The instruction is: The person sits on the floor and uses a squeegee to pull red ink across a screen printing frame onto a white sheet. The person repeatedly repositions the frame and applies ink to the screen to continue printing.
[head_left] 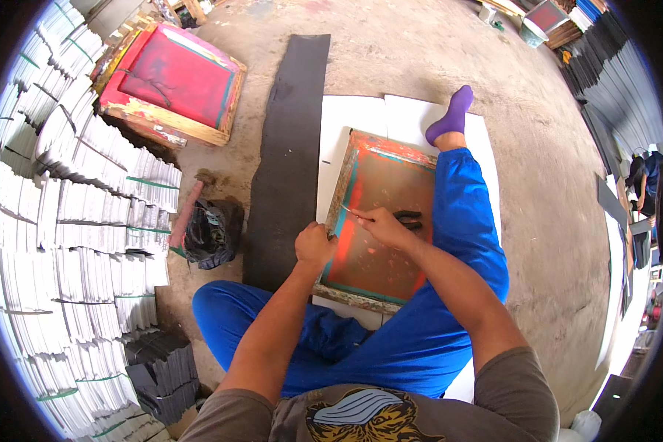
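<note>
A screen printing frame (pixel 339 206) with a worn wooden border lies tilted on white sheets between my legs. Orange and teal bands edge its brown mesh. My left hand (pixel 315 244) is closed over the frame's left side bar. Just above and to the right, my right hand (pixel 378 224) pinches a thin, pale, blade-like tool (pixel 348 211). Its tip points at the left bar; its exact kind is too small to make out. Beside the right hand, a black curved shape (pixel 408 219) shows on the mesh.
A long black sheet (pixel 291 147) lies left of the white sheets (pixel 357 110). Further left are a black plastic bag (pixel 214 232), a stack of red-meshed frames (pixel 177 77) and tall bundles of paper (pixel 88 272). My outstretched leg (pixel 468 206) borders the frame's right side.
</note>
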The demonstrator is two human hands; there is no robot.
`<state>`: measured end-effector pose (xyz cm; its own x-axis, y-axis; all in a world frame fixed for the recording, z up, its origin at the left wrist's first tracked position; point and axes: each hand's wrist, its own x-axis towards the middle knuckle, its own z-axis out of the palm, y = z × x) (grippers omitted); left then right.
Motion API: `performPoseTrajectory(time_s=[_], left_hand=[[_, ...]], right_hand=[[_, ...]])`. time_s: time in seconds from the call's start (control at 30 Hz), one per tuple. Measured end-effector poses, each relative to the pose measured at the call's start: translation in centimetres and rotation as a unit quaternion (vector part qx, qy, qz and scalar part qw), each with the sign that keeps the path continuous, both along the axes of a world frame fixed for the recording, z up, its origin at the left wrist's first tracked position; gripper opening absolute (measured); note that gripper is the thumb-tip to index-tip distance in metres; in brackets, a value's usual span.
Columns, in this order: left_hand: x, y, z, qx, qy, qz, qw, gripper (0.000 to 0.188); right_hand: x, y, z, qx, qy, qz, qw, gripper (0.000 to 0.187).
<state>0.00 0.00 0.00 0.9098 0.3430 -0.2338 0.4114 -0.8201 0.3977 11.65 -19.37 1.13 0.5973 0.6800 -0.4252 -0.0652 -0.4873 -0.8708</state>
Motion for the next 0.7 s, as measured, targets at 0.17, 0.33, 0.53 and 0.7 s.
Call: performPoseTrajectory(time_s=[0.17,0.33,0.53,0.7], left_hand=[[1.4,-0.2,-0.4,-0.013,-0.024,-0.007,1.0,0.036],[0.3,0.0,-0.4,-0.028,-0.029,0.007,0.999,0.035],[-0.4,-0.1,-0.1,-0.025,-0.034,0.002,0.999,0.03],[-0.7,-0.1,-0.7,-0.028,-0.047,0.015,0.998,0.03]], right_hand=[[1.2,-0.5,0.5,0.016,-0.02,-0.002,1.0,0.041],[-1.0,-0.3,-0.4,-0.089,-0.287,0.04,0.953,0.04],[-1.3,1.0,0.6,-0.066,0.045,-0.066,0.995,0.04],[-1.6,0.3,3.4,-0.214,-0.311,0.016,0.926,0.036]])
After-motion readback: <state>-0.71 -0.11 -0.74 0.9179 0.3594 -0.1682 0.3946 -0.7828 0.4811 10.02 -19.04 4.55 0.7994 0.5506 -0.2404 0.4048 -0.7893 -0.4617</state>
